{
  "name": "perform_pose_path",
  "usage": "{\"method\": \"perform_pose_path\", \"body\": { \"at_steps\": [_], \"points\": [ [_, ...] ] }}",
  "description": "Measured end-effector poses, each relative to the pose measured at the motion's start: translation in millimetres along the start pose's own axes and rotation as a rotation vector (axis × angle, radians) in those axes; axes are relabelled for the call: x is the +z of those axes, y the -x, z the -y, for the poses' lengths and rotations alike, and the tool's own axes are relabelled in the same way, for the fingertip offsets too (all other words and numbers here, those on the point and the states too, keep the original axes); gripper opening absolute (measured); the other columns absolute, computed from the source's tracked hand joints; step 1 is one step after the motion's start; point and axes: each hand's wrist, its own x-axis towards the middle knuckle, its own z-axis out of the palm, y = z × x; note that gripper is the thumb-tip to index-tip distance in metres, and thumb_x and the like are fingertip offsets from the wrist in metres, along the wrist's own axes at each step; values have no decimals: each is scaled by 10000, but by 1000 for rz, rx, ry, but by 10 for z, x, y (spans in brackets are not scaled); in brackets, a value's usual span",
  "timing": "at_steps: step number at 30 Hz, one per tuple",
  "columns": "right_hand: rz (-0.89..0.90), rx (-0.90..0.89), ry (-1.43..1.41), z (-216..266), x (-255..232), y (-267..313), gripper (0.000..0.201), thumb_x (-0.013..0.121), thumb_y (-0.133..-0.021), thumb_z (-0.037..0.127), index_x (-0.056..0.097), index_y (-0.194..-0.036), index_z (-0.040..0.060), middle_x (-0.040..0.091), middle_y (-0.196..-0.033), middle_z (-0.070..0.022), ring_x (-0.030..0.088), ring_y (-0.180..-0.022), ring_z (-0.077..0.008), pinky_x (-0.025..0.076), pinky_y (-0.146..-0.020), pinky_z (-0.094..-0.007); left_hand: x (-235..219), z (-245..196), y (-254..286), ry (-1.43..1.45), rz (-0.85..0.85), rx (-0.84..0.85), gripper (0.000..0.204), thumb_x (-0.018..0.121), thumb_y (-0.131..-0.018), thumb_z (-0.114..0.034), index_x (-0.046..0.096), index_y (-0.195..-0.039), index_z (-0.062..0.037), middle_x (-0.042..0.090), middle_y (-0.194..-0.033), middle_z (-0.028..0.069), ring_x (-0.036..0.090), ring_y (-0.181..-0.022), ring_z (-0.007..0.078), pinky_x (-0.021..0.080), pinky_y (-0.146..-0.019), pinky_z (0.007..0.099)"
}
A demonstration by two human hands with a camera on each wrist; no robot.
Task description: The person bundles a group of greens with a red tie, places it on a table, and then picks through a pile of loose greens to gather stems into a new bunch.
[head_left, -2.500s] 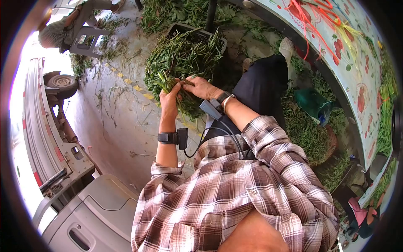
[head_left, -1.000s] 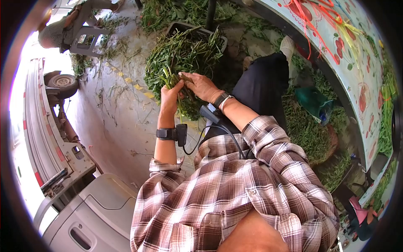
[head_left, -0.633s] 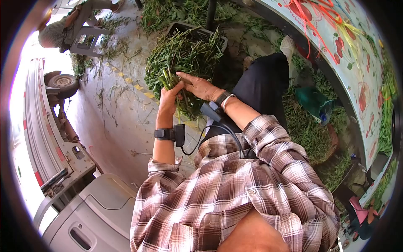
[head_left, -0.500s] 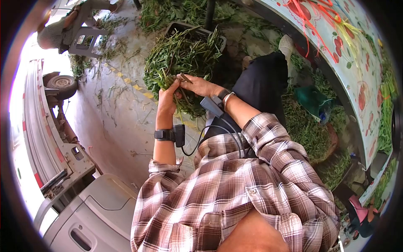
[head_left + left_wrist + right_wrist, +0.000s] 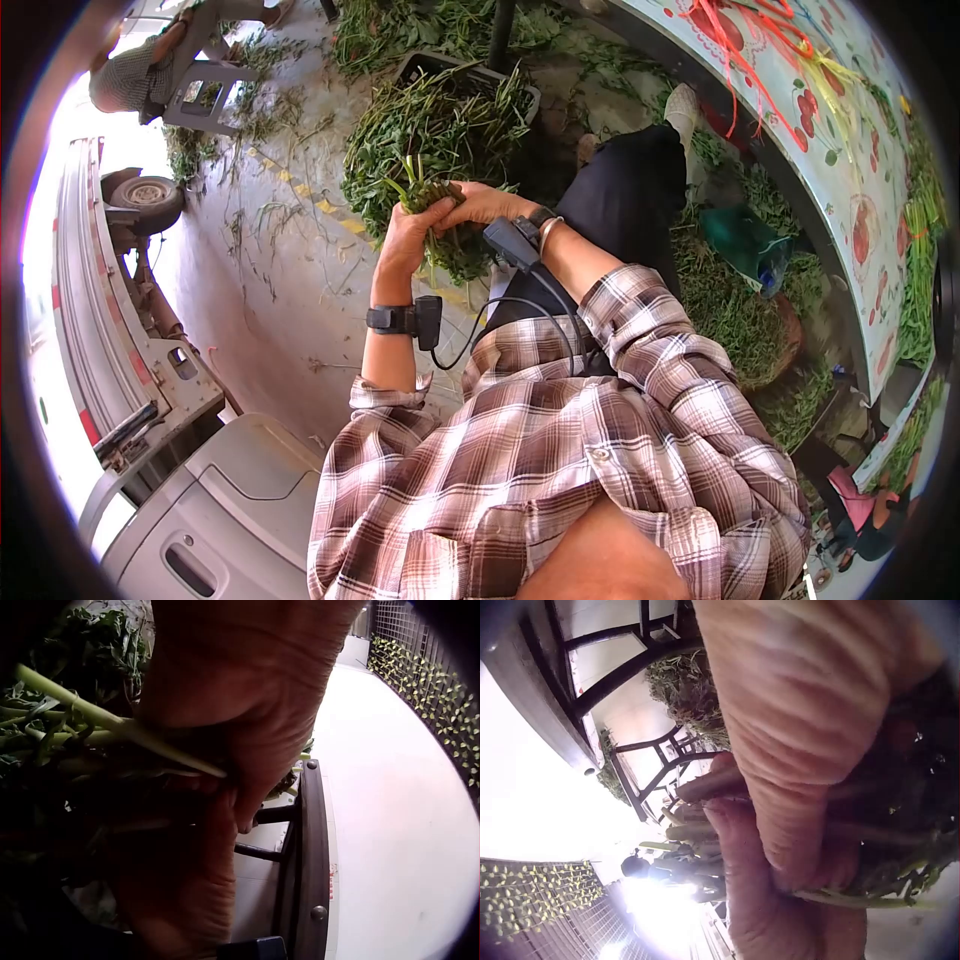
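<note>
"What takes up the most room?"

"The grey floor (image 5: 305, 245), then a truck (image 5: 105, 300) on the person's left, one wheel showing. A table (image 5: 845, 240) with a cherry-print cover curves down the right side."

"And after those?"

"The person's plaid shirt (image 5: 560, 430), sleeves rolled up. Beyond it, a heap of leafy greens (image 5: 430, 125) spills over a dark crate (image 5: 536, 105) on the floor. Red strips (image 5: 720, 45) lie tangled on the table."

"Where are the hands?"

"Together, at the near side of the heap. The left hand (image 5: 402, 240) has its fingers curled round a bunch of stems (image 5: 412, 188), pale ends poking up past the thumb. The right hand (image 5: 490, 205) meets it, its fingers and thumb curled on that same bunch."

"Does the bunch touch the heap?"

"I can't tell; it sits just in front of it, and some fingertips are hidden."

"Anything tiny?"

"A pale bangle (image 5: 547, 230) at the right wrist."
</note>
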Motion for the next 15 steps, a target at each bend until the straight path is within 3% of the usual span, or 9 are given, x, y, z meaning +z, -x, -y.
{"method": "perform_pose_path", "body": {
  "at_steps": [3, 7, 9, 10, 14, 15],
  "points": [
    [17, 103, 30, 120, 30, 61, 526, 731, -674, 82, 537, -1162, 49, 612, -994, -22, 528, -949, -124, 406, -867, -261, 20, 13, 2, -4, 20, 16, 213, 664, -779, -101, 656, -977, -24, 644, -823, 8, 558, -679, 77, 413, -591, 197],
    [-39, 29, 179, 130, 58, 85, 461, 712, -719, 142, 563, -1147, 55, 622, -1010, -35, 530, -960, -124, 408, -873, -271, 84, -59, 70, -98, -21, 32, 228, 656, -782, -86, 647, -997, -12, 649, -835, 23, 562, -683, 75, 417, -602, 191],
    [-89, 215, 482, -79, -54, -41, 357, 657, -785, 256, 606, -1088, 74, 635, -992, -54, 547, -940, -131, 417, -864, -284, 74, -42, 67, -104, -35, 58, 231, 653, -785, -83, 644, -1004, -11, 645, -818, 19, 551, -654, 72, 413, -580, 192],
    [-118, 156, 468, -102, -54, -56, 355, 595, -822, 360, 627, -1048, 89, 645, -971, -76, 567, -926, -142, 425, -852, -292, 21, 3, 46, -76, -82, 60, 237, 646, -790, -79, 642, -1017, -13, 639, -799, 11, 532, -622, 69, 404, -552, 193],
    [-214, 115, 336, -106, -21, 2, 399, 599, -804, 410, 628, -1053, 99, 643, -981, -105, 586, -916, -180, 427, -844, -298, -58, 115, -21, 74, -214, 88, 261, 623, -809, -74, 627, -1065, -19, 623, -814, 5, 474, -545, 58, 385, -491, 195],
    [-304, 119, 567, -83, -7, 25, 400, 607, -790, 424, 635, -1031, 107, 641, -945, -115, 591, -895, -191, 433, -830, -312, -71, 119, -25, 106, -258, 109, 263, 617, -814, -74, 624, -1071, -17, 623, -839, 11, 473, -546, 55, 388, -495, 192]
  ]
}}
